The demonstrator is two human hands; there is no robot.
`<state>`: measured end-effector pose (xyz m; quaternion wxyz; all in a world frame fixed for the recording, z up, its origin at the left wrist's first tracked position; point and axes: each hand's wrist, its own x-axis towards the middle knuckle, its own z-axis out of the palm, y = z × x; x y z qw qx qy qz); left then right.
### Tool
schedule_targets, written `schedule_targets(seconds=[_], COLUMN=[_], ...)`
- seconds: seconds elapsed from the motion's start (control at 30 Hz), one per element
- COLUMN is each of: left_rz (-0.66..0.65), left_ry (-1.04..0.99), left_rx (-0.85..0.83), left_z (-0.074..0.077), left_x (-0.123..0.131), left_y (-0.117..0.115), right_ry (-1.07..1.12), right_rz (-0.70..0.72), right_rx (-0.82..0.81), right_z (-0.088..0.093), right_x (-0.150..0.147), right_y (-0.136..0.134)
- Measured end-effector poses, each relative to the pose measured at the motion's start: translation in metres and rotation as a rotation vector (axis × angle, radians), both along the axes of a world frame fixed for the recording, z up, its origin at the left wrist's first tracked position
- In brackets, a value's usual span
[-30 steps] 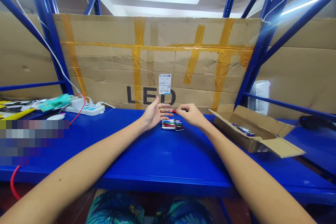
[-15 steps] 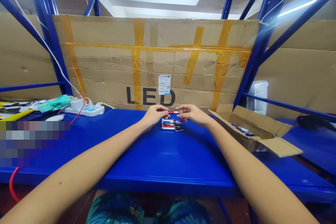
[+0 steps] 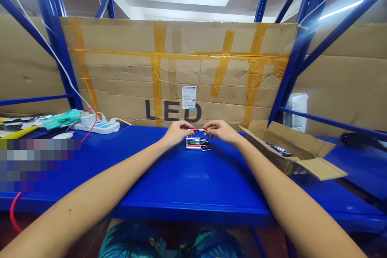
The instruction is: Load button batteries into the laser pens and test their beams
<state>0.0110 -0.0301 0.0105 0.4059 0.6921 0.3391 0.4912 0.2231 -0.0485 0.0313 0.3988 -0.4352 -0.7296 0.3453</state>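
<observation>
Between my two hands, level over the table, is a slim red penlight (image 3: 198, 130) with a silver band and a short cord. My left hand (image 3: 178, 132) pinches its left end between thumb and fingers. At the other end, the closed fingers of my right hand (image 3: 223, 131) hold the tip and the cord, partly hiding them. Just below my hands, several similar penlights (image 3: 193, 143) in silver, red, green and blue lie side by side on the blue table (image 3: 193, 185), with cord loops at their right ends.
To the right, an open cardboard box (image 3: 269, 154) holds blue and silver items. A white power strip (image 3: 105, 127), cables and a turquoise packet (image 3: 62, 119) lie at the left. Behind the table stands a large taped cardboard sheet (image 3: 121, 76), between blue rack posts (image 3: 286, 76).
More of the red barrel shows between my hands now, as my left fingers sit slightly further left on it. The row of penlights has not moved.
</observation>
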Motion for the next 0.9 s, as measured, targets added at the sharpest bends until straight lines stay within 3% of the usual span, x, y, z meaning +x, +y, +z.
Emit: schedule_targets(seconds=[0.2,0.37,0.53,0.7,0.9], left_rz=[-0.008,-0.005,-0.021,-0.005,0.065], left_ry=[0.094,0.163,0.2,0.256,0.321], left_rx=[0.077,0.162,0.218,0.269,0.31], left_z=[-0.002,-0.005,-0.008,-0.009,-0.009], left_x=[0.003,0.002,0.0,-0.001,-0.003], left_y=[-0.005,-0.003,0.002,0.003,0.003], right_ry=[0.141,0.263,0.119,0.145,0.311], right_rz=[-0.071,-0.049,-0.086,-0.026,-0.182], right_rx=[-0.028,-0.101,-0.03,-0.088,-0.033], right_z=[-0.01,-0.011,-0.004,-0.004,-0.004], right_x=[-0.008,-0.009,-0.002,0.001,0.004], right_y=[0.005,0.006,0.003,0.004,0.011])
